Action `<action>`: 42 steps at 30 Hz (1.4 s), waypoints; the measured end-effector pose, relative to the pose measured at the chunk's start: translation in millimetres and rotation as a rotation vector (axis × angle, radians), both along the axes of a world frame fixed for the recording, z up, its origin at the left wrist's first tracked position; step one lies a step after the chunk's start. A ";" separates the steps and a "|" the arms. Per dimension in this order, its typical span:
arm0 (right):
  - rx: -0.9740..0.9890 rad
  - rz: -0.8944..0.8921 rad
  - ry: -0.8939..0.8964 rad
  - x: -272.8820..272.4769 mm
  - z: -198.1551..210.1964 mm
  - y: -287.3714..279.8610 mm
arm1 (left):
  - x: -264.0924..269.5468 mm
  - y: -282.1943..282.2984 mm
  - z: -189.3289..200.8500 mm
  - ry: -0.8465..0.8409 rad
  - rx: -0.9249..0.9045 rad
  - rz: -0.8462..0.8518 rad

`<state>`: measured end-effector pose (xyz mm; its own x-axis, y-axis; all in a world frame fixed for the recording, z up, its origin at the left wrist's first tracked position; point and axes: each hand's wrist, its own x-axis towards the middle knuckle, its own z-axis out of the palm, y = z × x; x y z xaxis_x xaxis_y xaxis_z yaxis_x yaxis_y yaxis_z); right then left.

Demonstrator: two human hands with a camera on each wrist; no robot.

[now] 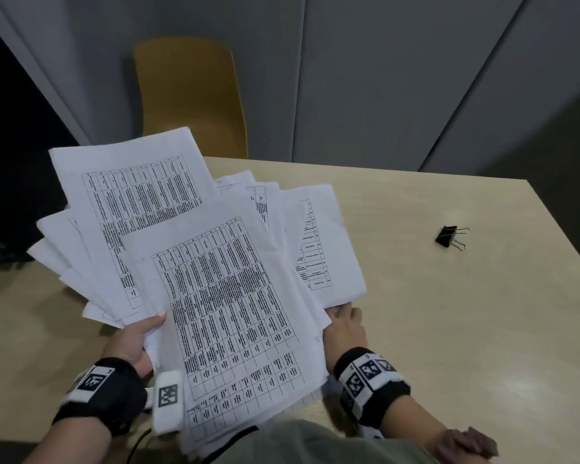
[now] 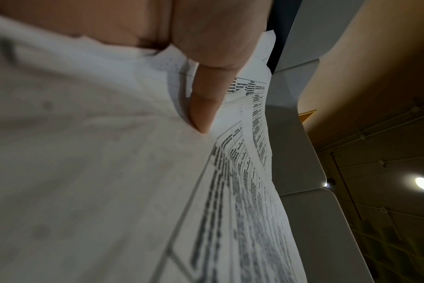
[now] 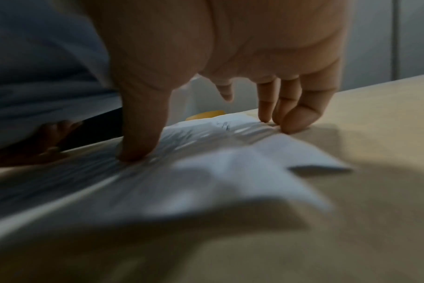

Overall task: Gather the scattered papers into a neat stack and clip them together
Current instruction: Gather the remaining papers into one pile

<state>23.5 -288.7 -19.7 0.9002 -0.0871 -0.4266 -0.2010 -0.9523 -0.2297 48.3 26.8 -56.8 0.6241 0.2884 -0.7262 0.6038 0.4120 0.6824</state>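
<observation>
A fanned bundle of printed table sheets [image 1: 228,289] is lifted off the beige table [image 1: 449,329], held by my left hand [image 1: 138,336] with the thumb [image 2: 203,107] pressed on top and the fingers hidden underneath. A few more sheets [image 1: 318,242] lie flat on the table to the right, partly under the bundle. My right hand [image 1: 347,326] is at their near edge. In the right wrist view its thumb [image 3: 143,124] and fingertips [image 3: 291,118] press down on a sheet [image 3: 230,168]. A black binder clip [image 1: 451,237] lies alone on the table, far right of both hands.
A yellow chair [image 1: 188,95] stands behind the table's far edge, against grey wall panels. The table's right edge runs diagonally just past the clip. My greenish clothing [image 1: 315,443] fills the bottom of the head view.
</observation>
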 end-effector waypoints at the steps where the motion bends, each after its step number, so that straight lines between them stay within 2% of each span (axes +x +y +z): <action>1: 0.023 0.001 0.014 -1.8 -0.9 4.4 | -0.8 -2.2 0.0 -0.002 -0.003 -0.004; 3: 0.088 -0.046 0.023 -4.1 -7.4 6.1 | -2.9 -6.0 1.5 -0.011 -0.008 -0.008; 7: -0.042 -0.109 0.000 -7.9 -9.8 0.7 | -5.3 -9.1 7.5 -0.033 -0.018 0.001; 9: -0.047 -0.096 -0.031 -9.2 -12.5 -2.6 | -5.5 -7.9 6.5 -0.015 -0.021 0.001; 13: 0.149 -0.133 0.026 -10.0 -3.6 -2.8 | -3.6 -12.7 4.2 -0.011 -0.014 -0.022; 16: 0.341 -0.191 0.002 -16.3 0.9 -5.1 | -3.9 -15.6 5.4 -0.007 0.005 -0.033; 19: 0.433 -0.350 -0.015 -23.2 2.1 -20.8 | -4.0 -12.7 4.4 0.007 0.009 -0.040; 22: 0.437 -0.530 -0.071 -25.6 5.4 -52.1 | -3.9 -9.9 3.9 0.009 0.039 -0.045; 27: 0.406 -0.802 -0.344 -23.6 6.0 -102.4 | -5.3 -7.6 3.5 0.032 0.103 -0.065; 31: 0.420 -0.955 -0.608 -13.7 14.5 -116.6 | -9.5 -6.1 0.8 0.075 0.152 -0.077; 35: 0.606 -1.037 -0.877 -1.0 39.0 -105.9 | -8.4 -9.4 -0.6 0.068 0.199 -0.091; 37: 0.740 -1.041 -0.939 6.0 47.4 -96.6 | -7.2 -13.0 -0.7 0.064 0.218 -0.108; 39: 0.859 -0.986 -0.852 12.7 45.1 -82.0 | -6.8 -18.7 1.8 0.034 0.218 -0.135; 42: 1.061 -0.856 -0.539 15.7 22.6 -53.7 | -4.9 -33.1 8.9 -0.003 0.210 -0.196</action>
